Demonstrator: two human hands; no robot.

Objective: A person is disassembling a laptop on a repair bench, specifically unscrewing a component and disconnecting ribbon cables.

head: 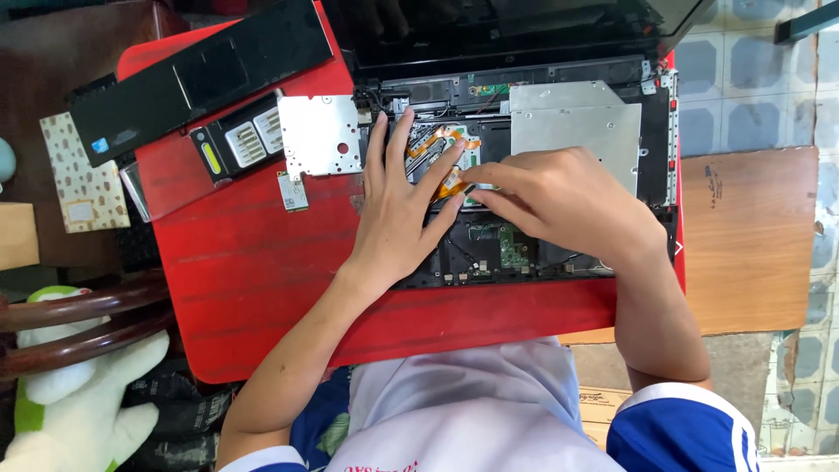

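Orange ribbon cable pinched by right hand fingers; left hand flat, fingers released, on opened laptop.

You have one head-worn view, looking steeply down and close over the red counter at your front.

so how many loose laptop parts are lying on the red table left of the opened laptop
4: the black palmrest cover at the top left, a black battery below it, a silver metal bracket beside the laptop, and a small wireless card under the bracket. Hands may hide more.
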